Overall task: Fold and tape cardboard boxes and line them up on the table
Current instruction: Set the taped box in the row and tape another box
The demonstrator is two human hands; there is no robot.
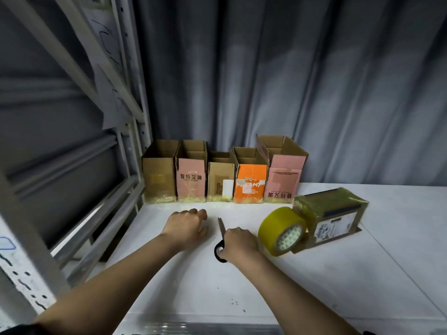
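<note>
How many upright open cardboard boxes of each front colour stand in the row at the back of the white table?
Plain brown cardboard boxes: 2
Pink-fronted cardboard boxes: 2
Orange-fronted cardboard box: 1
Total: 5
</note>
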